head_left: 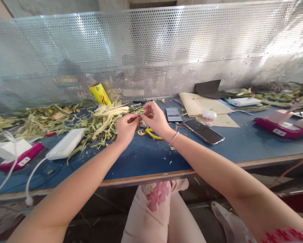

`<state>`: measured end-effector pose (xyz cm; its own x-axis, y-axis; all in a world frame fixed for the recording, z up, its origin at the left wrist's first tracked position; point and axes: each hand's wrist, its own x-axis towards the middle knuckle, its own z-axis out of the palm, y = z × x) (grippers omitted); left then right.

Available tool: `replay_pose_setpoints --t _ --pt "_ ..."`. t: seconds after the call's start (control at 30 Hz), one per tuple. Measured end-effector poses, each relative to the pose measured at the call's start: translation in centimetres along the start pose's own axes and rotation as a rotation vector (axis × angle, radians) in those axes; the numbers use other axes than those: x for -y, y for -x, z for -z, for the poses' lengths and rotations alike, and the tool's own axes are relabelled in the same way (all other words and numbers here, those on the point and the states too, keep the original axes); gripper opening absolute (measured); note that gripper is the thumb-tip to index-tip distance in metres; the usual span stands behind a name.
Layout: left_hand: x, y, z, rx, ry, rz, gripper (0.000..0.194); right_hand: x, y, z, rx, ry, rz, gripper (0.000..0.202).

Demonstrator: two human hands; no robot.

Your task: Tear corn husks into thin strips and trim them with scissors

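Note:
My left hand (127,127) and my right hand (155,118) meet above the blue table, fingertips pinched together and nearly touching. Whatever is between them is small and mostly hidden; thin green plant bits (137,109) show right behind the fingers. Beside my left hand lies a heap of pale green, dried-looking leaves and stems (98,126), with a thicker cream bundle (113,111) on top. Under my right hand a yellow curved handle (154,134) sticks out, the rest of its tool covered. A small dark device with a lit screen (174,114) lies just past my right wrist.
A black phone (204,131), beige card sheets (204,104) and a white earbud case (209,115) lie to the right. White power banks (66,144) and magenta power strips (280,128) with cables occupy both sides. Behind stand a yellow tube (100,94) and a perforated metal screen (151,44).

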<state>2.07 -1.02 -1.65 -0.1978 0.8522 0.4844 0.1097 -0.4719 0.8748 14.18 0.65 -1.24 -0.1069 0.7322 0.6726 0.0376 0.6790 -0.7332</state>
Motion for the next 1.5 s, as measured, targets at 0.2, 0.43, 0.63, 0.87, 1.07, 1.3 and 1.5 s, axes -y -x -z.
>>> replay_pose_setpoints --t 0.2,0.43,0.63,0.87,1.07,1.3,1.5 --pt "-0.4 0.2 -0.2 0.008 -0.025 0.009 0.012 -0.3 -0.2 0.2 0.004 -0.008 -0.005 0.018" --pt "0.2 0.0 0.1 0.051 0.001 -0.022 0.013 -0.8 -0.3 0.1 0.004 -0.105 -0.066 0.018" --pt "0.3 -0.1 0.1 0.061 -0.021 -0.046 0.013 -1.0 -0.3 0.0 -0.038 -0.119 -0.079 0.02" --pt "0.4 0.1 0.0 0.024 -0.095 -0.139 0.016 -0.5 0.6 -0.7 -0.123 0.071 0.044 0.015" --pt "-0.2 0.6 -0.6 -0.1 -0.235 -0.192 0.012 -0.1 1.0 -1.5 -0.177 0.112 0.075 0.011" --pt "-0.2 0.9 -1.0 -0.181 -0.27 -0.195 0.01 0.1 0.9 -1.9 -0.178 0.122 0.061 0.009" --pt "-0.1 0.9 -0.9 -0.205 -0.253 -0.188 0.008 -0.2 1.3 -2.2 -0.168 0.17 0.142 0.009"
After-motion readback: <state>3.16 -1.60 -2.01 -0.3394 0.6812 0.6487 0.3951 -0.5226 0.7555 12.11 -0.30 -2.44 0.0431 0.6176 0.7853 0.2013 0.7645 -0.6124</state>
